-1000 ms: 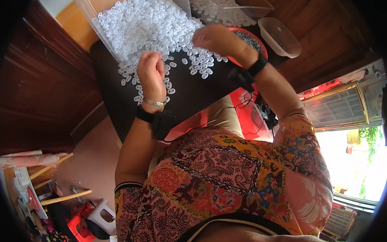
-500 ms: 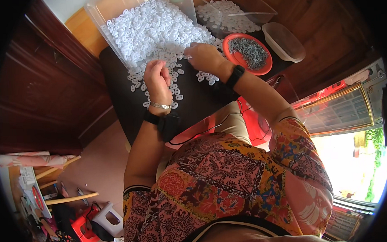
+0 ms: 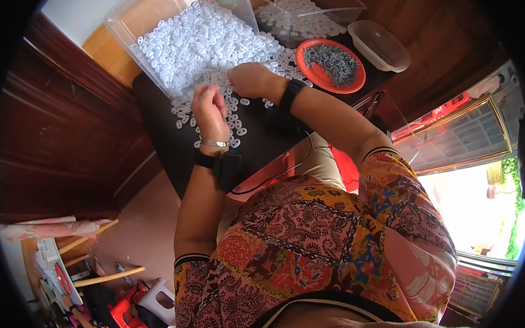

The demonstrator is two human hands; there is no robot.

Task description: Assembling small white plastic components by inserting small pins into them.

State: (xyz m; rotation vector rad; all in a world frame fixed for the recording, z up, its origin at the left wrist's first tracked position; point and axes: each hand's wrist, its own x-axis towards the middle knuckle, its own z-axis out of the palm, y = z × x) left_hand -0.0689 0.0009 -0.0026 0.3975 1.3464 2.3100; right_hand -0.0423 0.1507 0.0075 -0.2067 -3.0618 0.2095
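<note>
Small white oval plastic pieces with two holes (image 3: 212, 44) heap in a clear plastic bin (image 3: 132, 50) and spill onto the dark tabletop (image 3: 163, 138). My left hand (image 3: 210, 111) is over the spilled pieces, its fingers curled in; whatever they grip is hidden. Close by on the right, my right hand (image 3: 251, 79) hovers at the heap's near edge with its back turned up. Its fingers are closed and point left toward my left hand, and their tips cannot be made out. Between and below the hands lie several loose white pieces (image 3: 234, 125).
To the right of the heap sits a red plate (image 3: 306, 78) of small grey metal parts (image 3: 335, 63). Behind it, another clear box (image 3: 344, 13) holds more white pieces. An oval translucent tub (image 3: 380, 47) stands at the far right. A black cable (image 3: 263, 186) hangs by the table edge.
My right hand has moved left, away from the red plate and nearer to my left hand. The left hand stays almost in place. The view has shifted slightly.
</note>
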